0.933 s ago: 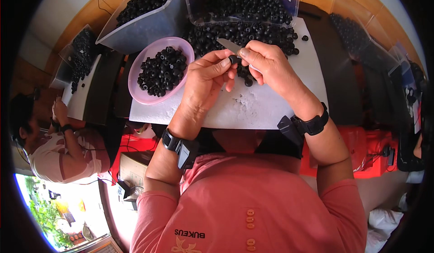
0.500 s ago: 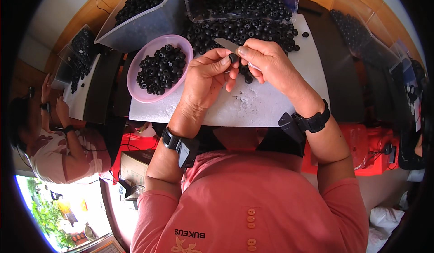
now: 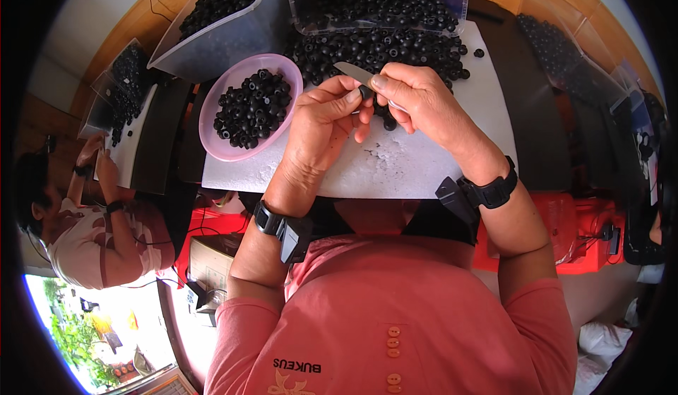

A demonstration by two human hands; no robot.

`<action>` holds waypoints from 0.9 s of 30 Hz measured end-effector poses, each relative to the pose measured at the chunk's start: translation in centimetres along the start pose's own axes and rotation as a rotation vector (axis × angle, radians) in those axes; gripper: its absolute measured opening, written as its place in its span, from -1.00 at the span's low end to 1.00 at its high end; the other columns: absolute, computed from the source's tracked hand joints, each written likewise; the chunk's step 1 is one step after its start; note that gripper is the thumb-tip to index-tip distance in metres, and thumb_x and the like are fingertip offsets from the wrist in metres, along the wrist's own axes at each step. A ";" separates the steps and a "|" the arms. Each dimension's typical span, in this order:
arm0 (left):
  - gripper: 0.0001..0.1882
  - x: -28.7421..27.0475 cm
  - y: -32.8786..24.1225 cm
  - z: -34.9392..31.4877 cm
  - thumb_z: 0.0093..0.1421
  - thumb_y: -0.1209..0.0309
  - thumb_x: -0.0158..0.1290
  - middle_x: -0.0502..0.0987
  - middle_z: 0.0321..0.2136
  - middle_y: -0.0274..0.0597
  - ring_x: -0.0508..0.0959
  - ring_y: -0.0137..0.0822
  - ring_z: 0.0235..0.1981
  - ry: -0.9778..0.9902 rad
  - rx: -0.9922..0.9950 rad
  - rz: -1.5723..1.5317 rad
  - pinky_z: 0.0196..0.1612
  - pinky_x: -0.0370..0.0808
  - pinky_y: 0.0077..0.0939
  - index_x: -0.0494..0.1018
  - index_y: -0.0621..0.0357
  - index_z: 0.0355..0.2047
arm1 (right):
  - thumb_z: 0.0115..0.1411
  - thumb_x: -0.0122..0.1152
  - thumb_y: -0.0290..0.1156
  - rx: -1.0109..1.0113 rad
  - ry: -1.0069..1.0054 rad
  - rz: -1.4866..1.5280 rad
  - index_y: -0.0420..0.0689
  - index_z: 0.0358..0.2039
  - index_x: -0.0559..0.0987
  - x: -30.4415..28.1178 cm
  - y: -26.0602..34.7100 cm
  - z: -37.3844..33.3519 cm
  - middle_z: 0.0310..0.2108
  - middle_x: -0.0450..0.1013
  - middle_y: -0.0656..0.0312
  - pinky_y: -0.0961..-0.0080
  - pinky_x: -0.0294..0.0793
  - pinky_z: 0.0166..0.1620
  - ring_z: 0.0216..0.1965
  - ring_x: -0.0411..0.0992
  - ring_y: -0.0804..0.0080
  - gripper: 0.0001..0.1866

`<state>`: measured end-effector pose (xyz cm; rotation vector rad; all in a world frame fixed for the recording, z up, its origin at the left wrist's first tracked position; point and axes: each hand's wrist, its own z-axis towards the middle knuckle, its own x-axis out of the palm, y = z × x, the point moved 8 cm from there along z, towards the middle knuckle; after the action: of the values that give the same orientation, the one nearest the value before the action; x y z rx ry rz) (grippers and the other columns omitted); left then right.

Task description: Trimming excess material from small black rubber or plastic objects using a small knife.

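Between the thumb and fingers of my left hand [image 3: 321, 116] is a small round black part [image 3: 365, 92]. My right hand [image 3: 417, 98] grips a small knife [image 3: 351, 72], its flat metal blade pointing up and left across the black part. Just below my fingers, another loose black part [image 3: 389, 123] lies on the white board [image 3: 395, 172]. To the left of my hands, a pink bowl [image 3: 207, 130] contains many such parts. A large heap of black parts [image 3: 381, 45] spreads over the board beyond my hands.
At the back stand a grey-sided bin [image 3: 219, 52] and a clear bin [image 3: 374, 29], both with black parts inside. Far left, another person [image 3: 106, 232] sits at a similar table. Dark specks [image 3: 381, 153] dot the board near its front edge.
My hands and the knife hold nearly the same pose, with the black part still pinched. At the left, the other person's hands have come lower and closer together.
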<state>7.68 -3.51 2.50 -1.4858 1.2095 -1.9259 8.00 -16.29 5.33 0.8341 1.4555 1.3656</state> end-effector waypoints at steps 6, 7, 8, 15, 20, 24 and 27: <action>-0.84 -0.4 0.1 0.0 0.33 0.51 -0.04 0.52 -0.37 -0.07 0.51 -0.33 -0.46 -0.023 0.001 -0.003 -0.53 0.43 -0.51 0.44 0.40 -0.20 | 0.33 0.03 -0.22 -0.010 0.000 -0.066 -0.22 -0.53 0.47 0.2 0.5 0.0 -0.68 0.30 0.35 0.60 0.17 -0.64 -0.67 0.20 0.65 -0.63; -0.84 -0.5 0.2 0.0 0.33 0.51 -0.04 0.51 -0.37 -0.06 0.51 -0.33 -0.47 -0.024 -0.001 -0.006 -0.54 0.42 -0.51 0.44 0.40 -0.20 | 0.33 0.04 -0.22 -0.022 -0.001 -0.068 -0.22 -0.53 0.47 0.2 0.6 0.0 -0.67 0.31 0.34 0.59 0.18 -0.63 -0.67 0.21 0.65 -0.63; -0.84 -0.5 0.2 0.1 0.34 0.51 -0.04 0.51 -0.37 -0.06 0.51 -0.33 -0.47 -0.015 -0.008 -0.016 -0.54 0.42 -0.51 0.44 0.40 -0.20 | 0.33 0.04 -0.22 -0.033 -0.002 -0.069 -0.22 -0.53 0.47 0.3 0.7 0.0 -0.66 0.32 0.34 0.59 0.19 -0.63 -0.66 0.22 0.64 -0.63; -0.84 -0.6 0.4 0.3 0.34 0.49 -0.05 0.51 -0.38 -0.06 0.50 -0.34 -0.48 0.023 -0.031 -0.054 -0.55 0.42 -0.51 0.43 0.39 -0.21 | 0.33 0.04 -0.22 -0.032 0.008 -0.055 -0.21 -0.53 0.48 0.3 0.3 0.3 -0.67 0.32 0.34 0.59 0.18 -0.64 -0.67 0.21 0.65 -0.63; -0.84 -0.9 0.4 0.3 0.34 0.49 -0.05 0.51 -0.38 -0.05 0.50 -0.34 -0.48 0.013 -0.026 -0.056 -0.56 0.41 -0.50 0.43 0.38 -0.21 | 0.33 0.04 -0.22 0.004 0.032 -0.035 -0.20 -0.54 0.47 0.3 0.0 0.5 -0.71 0.26 0.36 0.60 0.14 -0.67 -0.69 0.18 0.67 -0.64; -0.85 -1.1 0.4 0.3 0.33 0.50 -0.04 0.51 -0.37 -0.05 0.51 -0.33 -0.48 0.012 -0.036 -0.085 -0.57 0.41 -0.49 0.43 0.37 -0.23 | 0.32 0.05 -0.23 0.009 0.053 -0.024 -0.20 -0.53 0.47 0.5 0.3 0.5 -0.70 0.24 0.38 0.61 0.11 -0.68 -0.70 0.16 0.68 -0.65; -0.86 -1.4 0.5 0.4 0.32 0.50 -0.04 0.51 -0.38 -0.04 0.51 -0.32 -0.48 0.023 -0.042 -0.105 -0.58 0.41 -0.49 0.43 0.37 -0.24 | 0.32 0.06 -0.26 -0.006 0.053 -0.012 -0.21 -0.53 0.47 0.6 0.2 0.6 -0.70 0.25 0.38 0.62 0.11 -0.68 -0.70 0.15 0.68 -0.66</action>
<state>8.40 -2.84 1.35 -1.5816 1.2118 -2.0022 8.37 -15.47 5.47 0.7890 1.4939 1.3917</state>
